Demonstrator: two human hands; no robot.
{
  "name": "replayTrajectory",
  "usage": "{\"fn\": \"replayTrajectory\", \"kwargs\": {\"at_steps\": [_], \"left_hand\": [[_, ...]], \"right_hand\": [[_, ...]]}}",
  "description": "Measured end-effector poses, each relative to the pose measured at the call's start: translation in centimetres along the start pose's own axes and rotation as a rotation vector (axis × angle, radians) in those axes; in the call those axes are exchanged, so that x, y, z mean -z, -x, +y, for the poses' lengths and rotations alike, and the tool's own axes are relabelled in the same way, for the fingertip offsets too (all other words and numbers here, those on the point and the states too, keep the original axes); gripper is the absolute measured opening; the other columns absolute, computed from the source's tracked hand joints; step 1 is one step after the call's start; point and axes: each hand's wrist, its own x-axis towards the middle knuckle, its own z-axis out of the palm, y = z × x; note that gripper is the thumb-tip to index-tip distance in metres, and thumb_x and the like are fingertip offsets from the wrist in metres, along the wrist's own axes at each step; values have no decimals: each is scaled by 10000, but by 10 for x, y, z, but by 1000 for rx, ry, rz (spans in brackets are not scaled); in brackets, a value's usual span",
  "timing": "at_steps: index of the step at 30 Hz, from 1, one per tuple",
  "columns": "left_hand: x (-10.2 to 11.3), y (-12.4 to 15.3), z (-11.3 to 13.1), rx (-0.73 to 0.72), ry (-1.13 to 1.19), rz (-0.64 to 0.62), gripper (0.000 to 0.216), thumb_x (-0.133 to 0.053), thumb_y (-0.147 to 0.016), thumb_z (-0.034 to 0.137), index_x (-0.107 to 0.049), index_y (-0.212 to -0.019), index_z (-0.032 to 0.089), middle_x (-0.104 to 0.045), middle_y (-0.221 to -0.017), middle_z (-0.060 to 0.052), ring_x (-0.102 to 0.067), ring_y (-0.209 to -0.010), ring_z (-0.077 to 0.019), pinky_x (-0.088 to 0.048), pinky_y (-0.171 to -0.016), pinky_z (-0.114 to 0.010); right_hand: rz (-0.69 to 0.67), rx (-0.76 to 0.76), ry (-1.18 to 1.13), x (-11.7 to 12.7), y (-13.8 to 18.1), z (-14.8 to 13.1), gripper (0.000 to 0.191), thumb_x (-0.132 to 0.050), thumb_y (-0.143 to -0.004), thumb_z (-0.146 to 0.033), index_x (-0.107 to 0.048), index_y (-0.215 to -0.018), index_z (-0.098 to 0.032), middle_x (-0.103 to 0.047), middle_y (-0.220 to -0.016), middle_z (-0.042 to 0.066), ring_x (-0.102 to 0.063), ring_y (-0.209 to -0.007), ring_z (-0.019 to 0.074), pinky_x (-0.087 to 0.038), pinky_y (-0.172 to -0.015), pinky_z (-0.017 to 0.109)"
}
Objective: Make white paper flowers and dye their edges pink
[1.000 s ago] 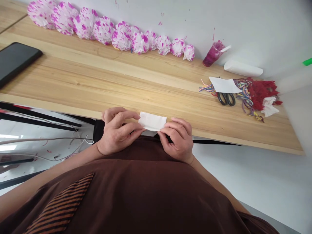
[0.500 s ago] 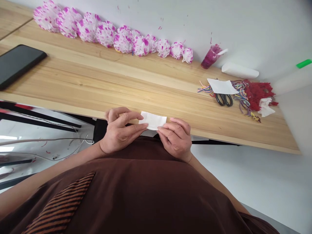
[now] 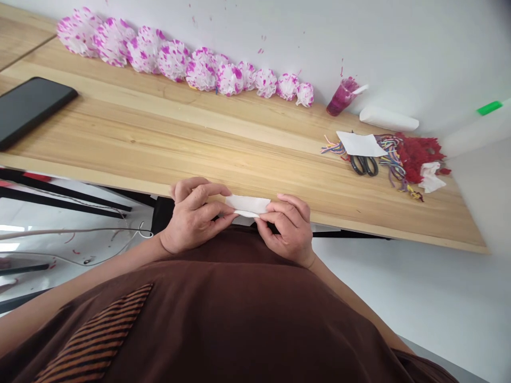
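Observation:
A small folded piece of white tissue paper [image 3: 248,205] lies at the near edge of the wooden table [image 3: 167,143], held at both ends. My left hand [image 3: 194,215] pinches its left end with fingers closed. Its right end is pinched by my right hand [image 3: 287,227]. The paper looks like a narrow strip, folded flat between my fingertips. Both hands rest against my brown shirt just below the table edge.
A row of white and pink paper flowers [image 3: 179,58] lines the wall. A black phone [image 3: 30,109] lies at the left. At the right lie scissors [image 3: 364,165], a white sheet [image 3: 359,143], coloured strings [image 3: 393,154], red scraps [image 3: 419,151] and a pink cup [image 3: 341,97].
The white paper has been folded over and now shows as a narrower strip. Both hands stay pinched on its ends, a little closer together.

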Motion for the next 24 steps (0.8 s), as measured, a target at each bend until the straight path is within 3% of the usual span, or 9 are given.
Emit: {"fn": "replayTrajectory", "kwargs": {"at_steps": [8, 16, 24], "left_hand": [[5, -3, -4, -91, -50, 28, 208, -879, -794, 309, -700, -895, 339, -776, -981, 41, -633, -964, -222, -426, -839, -418], [4, 1, -5, 16, -10, -65, 127, -829, -844, 331, -714, -891, 358, -776, -1027, 38, -632, -1020, -228, -428, -886, -441], [4, -1, -4, -36, -24, -22, 169, -852, -817, 323, -696, -880, 334, -778, -1008, 21, -640, -980, -245, -423, -845, -445]], "right_hand": [[0, 40, 7, 4, -2, 1, 173, -821, -822, -169, -669, -863, -241, -775, -880, -4, -703, -1076, 243, -536, -904, 378], [-29, 24, -1, 2, -1, 2, 139, -795, -843, -190, -670, -847, -252, -774, -893, -8, -697, -1099, 232, -518, -917, 373], [-42, 16, 19, 4, -3, 1, 141, -780, -847, -183, -664, -814, -256, -770, -881, -8, -704, -1090, 238, -515, -919, 371]]}}
